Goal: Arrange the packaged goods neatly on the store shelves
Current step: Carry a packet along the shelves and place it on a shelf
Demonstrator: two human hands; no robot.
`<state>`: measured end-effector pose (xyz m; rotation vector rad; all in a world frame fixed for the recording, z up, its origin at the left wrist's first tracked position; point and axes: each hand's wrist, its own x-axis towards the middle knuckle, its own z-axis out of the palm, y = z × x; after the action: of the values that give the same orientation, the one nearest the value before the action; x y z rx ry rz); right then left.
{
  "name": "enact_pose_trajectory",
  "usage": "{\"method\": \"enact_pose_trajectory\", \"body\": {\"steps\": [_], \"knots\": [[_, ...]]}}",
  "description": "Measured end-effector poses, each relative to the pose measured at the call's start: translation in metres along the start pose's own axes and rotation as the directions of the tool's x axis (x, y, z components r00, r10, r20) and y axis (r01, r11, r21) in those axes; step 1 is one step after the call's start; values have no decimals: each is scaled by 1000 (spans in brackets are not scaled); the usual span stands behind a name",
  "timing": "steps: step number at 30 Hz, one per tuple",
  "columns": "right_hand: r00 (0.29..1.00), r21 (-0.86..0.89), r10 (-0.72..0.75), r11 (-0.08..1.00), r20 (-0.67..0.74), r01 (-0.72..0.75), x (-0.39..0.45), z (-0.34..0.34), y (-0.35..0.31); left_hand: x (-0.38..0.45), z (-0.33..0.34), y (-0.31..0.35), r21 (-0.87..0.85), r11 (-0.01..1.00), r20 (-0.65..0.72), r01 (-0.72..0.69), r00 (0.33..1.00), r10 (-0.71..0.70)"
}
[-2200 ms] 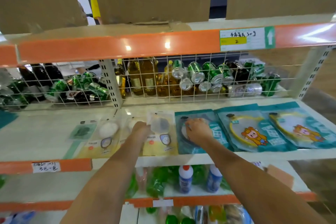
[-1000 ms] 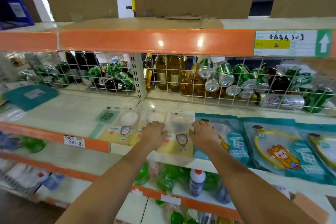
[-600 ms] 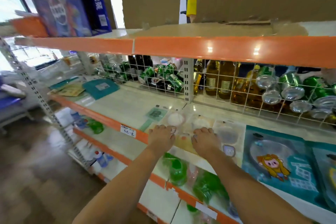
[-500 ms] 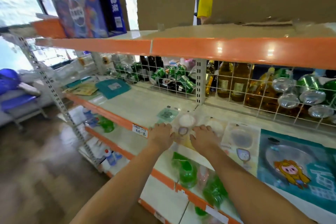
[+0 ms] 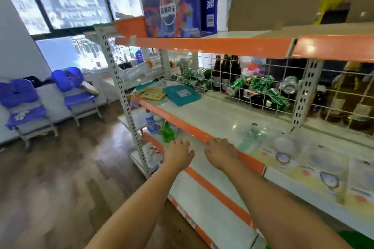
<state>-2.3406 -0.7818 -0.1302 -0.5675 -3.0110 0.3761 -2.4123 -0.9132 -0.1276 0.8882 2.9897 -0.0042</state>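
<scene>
Both bare forearms stretched forward, roughly parallel, palms down. Left hand point(image 5: 179, 154) in the air, fingers loosely bent, thumb out to the right, holding nothing. Right hand point(image 5: 221, 152) just beside it, apart, fingers curved downward, empty. Slightly blurred.

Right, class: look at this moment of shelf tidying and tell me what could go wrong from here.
1. The yellow packets lie right at the shelf's front edge, so a passing forearm could sweep one off.
2. Both the left hand and right hand hold nothing and hover near that edge while the view is blurred, so a reach might miss.
3. The teal packet and papers at the far end lie askew and may get overlooked.
</scene>
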Motion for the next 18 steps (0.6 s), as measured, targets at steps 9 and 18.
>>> {"method": "enact_pose_trajectory", "body": {"steps": [9, 18], "knots": [[997, -30, -72, 997, 0, 72, 71, 18, -64, 45, -5, -87, -130, 982, -81, 138, 985, -150], [990, -41, -134, 990, 35, 136, 171, 42, -114, 107, 2, -154, -177, 958, -90, 227, 965, -246]]}}
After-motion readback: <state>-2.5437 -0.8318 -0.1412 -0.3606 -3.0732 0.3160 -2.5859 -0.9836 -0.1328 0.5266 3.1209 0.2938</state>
